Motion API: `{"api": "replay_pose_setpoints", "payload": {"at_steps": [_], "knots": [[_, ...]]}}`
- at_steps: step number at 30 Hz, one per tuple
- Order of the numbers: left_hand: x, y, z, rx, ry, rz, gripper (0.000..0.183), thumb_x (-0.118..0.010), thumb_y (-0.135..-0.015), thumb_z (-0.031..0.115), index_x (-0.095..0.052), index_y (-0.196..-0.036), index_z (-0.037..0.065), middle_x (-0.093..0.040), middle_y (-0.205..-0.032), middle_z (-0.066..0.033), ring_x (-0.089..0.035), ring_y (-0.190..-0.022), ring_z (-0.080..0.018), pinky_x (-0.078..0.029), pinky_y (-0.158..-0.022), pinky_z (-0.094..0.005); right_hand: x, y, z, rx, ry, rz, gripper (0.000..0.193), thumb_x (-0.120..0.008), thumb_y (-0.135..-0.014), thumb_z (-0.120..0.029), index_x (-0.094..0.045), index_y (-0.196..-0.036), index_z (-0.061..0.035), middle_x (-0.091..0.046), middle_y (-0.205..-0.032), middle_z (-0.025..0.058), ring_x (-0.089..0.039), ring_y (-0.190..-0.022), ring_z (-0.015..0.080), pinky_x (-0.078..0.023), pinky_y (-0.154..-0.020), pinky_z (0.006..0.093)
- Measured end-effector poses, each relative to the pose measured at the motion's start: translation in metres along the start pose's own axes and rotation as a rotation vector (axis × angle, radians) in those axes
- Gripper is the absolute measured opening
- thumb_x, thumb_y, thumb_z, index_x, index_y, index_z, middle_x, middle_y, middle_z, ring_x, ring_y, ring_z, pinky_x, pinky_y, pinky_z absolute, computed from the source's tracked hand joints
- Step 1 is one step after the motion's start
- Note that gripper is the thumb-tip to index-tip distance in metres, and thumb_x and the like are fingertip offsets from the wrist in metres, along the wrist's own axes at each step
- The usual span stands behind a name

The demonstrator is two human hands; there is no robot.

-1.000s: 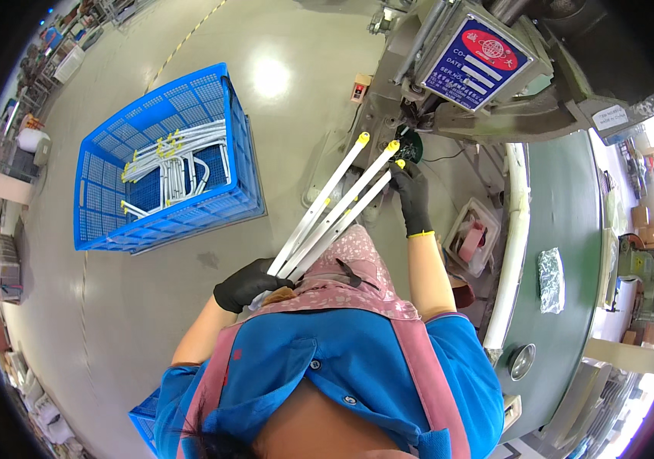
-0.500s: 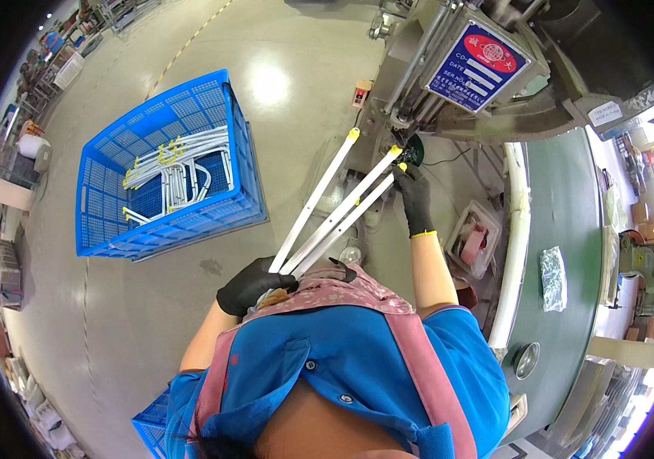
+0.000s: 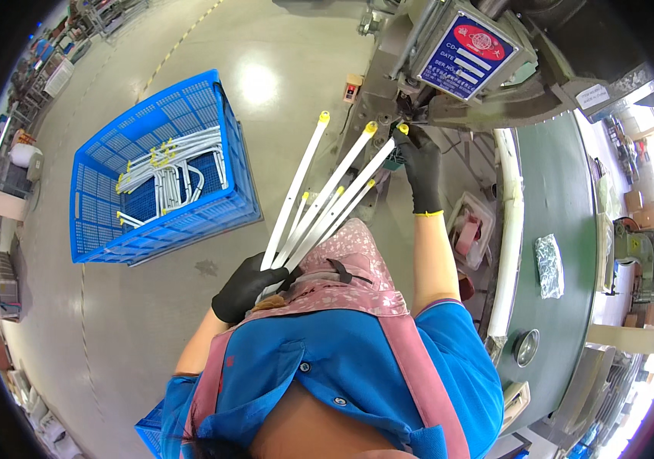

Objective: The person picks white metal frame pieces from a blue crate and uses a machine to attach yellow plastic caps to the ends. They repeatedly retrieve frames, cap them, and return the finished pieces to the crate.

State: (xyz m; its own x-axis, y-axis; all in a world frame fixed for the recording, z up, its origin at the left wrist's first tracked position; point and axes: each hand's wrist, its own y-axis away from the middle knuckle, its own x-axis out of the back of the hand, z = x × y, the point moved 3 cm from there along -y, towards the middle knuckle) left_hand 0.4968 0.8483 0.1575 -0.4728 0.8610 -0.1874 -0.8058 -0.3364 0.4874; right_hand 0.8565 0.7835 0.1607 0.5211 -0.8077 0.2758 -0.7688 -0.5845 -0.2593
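From my remote seat: left hand (image 3: 243,289), black glove, wrapped round the lower ends of several white tubes (image 3: 323,198), next to the pink apron (image 3: 351,239). Three long tubes fan up and away from it, yellow-tipped; shorter-looking yellow-tipped lengths show among them. Right hand (image 3: 423,168), also black-gloved, is up at the yellow tip (image 3: 403,129) of the rightmost long tube, fingers bent and touching; fingertips partly hidden, so I can't tell if they're pinched tight. Tubes slant over the floor in front of the apron, the right hand just below the machine (image 3: 487,115). Blue crate (image 3: 244,176) off left, more yellow-tipped tubes inside.
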Motion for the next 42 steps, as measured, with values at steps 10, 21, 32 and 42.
{"api": "replay_pose_setpoints", "payload": {"at_steps": [10,21,32,42], "knots": [[0.01,-0.017,-0.023,0.035,-0.077,0.004,0.027,-0.058,-0.084,0.015,-0.058,-0.104,-0.003,-0.064,-0.087,-0.0099,-0.059,-0.077,-0.0163,-0.047,-0.072,-0.0298,-0.011,-0.007,0.024,-0.035,-0.015,-0.012,0.035,-0.066,-0.083,-0.02,-0.062,-0.11,0.002,-0.067,-0.093,0.0079,-0.06,-0.082,0.0113,-0.048,-0.075,0.0267],[0.02,0.003,-0.02,-0.009,-0.207,-0.059,0.028,-0.061,-0.084,0.015,-0.058,-0.106,-0.002,-0.064,-0.088,-0.0081,-0.059,-0.079,-0.0139,-0.047,-0.071,-0.0291,-0.017,-0.001,0.04,-0.12,0.26,-0.061,0.042,-0.065,-0.081,-0.032,-0.062,-0.108,0.0007,-0.066,-0.097,0.0188,-0.064,-0.091,0.027,-0.047,-0.081,0.0361],[0.04,-0.008,-0.051,0.074,-0.026,0.088,0.027,-0.062,-0.082,0.006,-0.056,-0.107,-0.003,-0.064,-0.087,-0.0085,-0.062,-0.078,-0.0146,-0.049,-0.069,-0.0285,-0.014,0.029,0.052,-0.129,0.173,-0.079,0.034,-0.058,-0.087,-0.03,-0.063,-0.107,-0.0031,-0.067,-0.091,0.0137,-0.064,-0.082,0.0219,-0.049,-0.074,0.0336],[0.017,0.0,-0.023,0.084,-0.124,0.113,0.037,-0.061,-0.079,0.006,-0.057,-0.114,-0.004,-0.065,-0.1,-0.0121,-0.062,-0.089,-0.0188,-0.048,-0.081,-0.0319,0.003,0.068,0.12,-0.138,0.058,-0.232,0.029,-0.056,-0.089,-0.028,-0.064,-0.102,-0.0033,-0.064,-0.082,0.0023,-0.057,-0.073,0.0103,-0.045,-0.065,0.0253]]}}
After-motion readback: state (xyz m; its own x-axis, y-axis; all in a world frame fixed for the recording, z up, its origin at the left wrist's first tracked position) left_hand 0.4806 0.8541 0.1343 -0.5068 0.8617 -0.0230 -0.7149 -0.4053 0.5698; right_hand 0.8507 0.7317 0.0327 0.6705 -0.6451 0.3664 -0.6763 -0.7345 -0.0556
